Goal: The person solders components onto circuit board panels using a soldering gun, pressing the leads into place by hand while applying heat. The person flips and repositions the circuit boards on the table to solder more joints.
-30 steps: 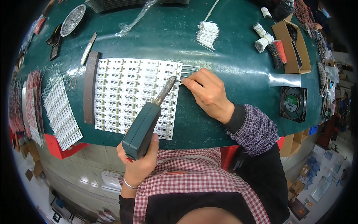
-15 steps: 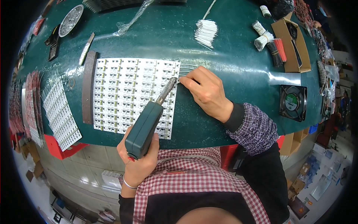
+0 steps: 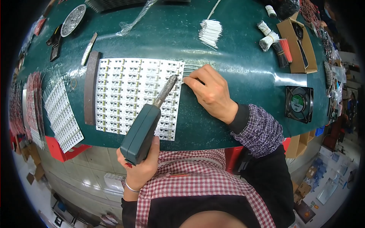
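Note:
My left hand [image 3: 141, 171] is wrapped round a dark green soldering gun [image 3: 141, 132]. Its metal tip slants up and right over the right edge of a white circuit board panel [image 3: 152, 110], which lies flat with rows of small parts on it. Whether the tip touches the board, I cannot tell. My right hand [image 3: 213, 93] is closed in a pinch just beside that edge, at the end of a thin wire mostly hidden by the fingers. Several thin wires [image 3: 193, 67] stick out from the board's upper right edge, partly behind this hand.
A brown bar [image 3: 91, 89] lies along the panel's left side. Farther left is another wired panel [image 3: 62, 114]. White wires [image 3: 210, 32] lie beyond the panel; at right are wire bundles [image 3: 269, 41], a cardboard box [image 3: 308, 57] and a black fan [image 3: 299, 104].
The soldering gun in my left hand has moved slightly left, its tip drawing back from the fingers of my right hand. My right hand stays almost in place.

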A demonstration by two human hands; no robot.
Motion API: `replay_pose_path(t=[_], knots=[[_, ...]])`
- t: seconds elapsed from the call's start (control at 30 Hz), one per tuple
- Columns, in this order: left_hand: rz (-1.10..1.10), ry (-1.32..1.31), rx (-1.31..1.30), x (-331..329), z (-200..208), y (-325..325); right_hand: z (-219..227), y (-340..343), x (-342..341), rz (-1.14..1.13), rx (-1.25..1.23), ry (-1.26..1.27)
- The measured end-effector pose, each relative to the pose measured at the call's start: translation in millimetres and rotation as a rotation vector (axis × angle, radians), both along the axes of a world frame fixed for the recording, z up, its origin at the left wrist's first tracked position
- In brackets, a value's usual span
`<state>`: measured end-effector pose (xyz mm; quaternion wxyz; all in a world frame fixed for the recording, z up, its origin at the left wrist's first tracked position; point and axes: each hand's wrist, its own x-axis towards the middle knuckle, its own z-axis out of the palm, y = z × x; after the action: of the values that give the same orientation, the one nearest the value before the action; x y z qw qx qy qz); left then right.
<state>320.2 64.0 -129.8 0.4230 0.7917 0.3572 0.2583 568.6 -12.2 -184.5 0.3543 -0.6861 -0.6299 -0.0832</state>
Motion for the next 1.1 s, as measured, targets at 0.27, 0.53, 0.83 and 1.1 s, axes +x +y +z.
replay_pose_path(t=[0.27, 0.53, 0.83, 1.1], knots=[[-0.012, 0.013, 0.022, -6, 1, 2, 2, -5, -5, 0.021, -0.001, -0.025], [-0.033, -0.014, -0.007, -10, -6, 1, -1, -4, -5, 0.024, -0.032, -0.006], [-0.041, 0.001, -0.013, -6, -5, 1, 0, -4, -5, 0.02, -0.037, -0.011], [-0.108, 0.037, 0.005, -2, 3, 5, -2, -4, -5, 0.014, -0.029, -0.013]])
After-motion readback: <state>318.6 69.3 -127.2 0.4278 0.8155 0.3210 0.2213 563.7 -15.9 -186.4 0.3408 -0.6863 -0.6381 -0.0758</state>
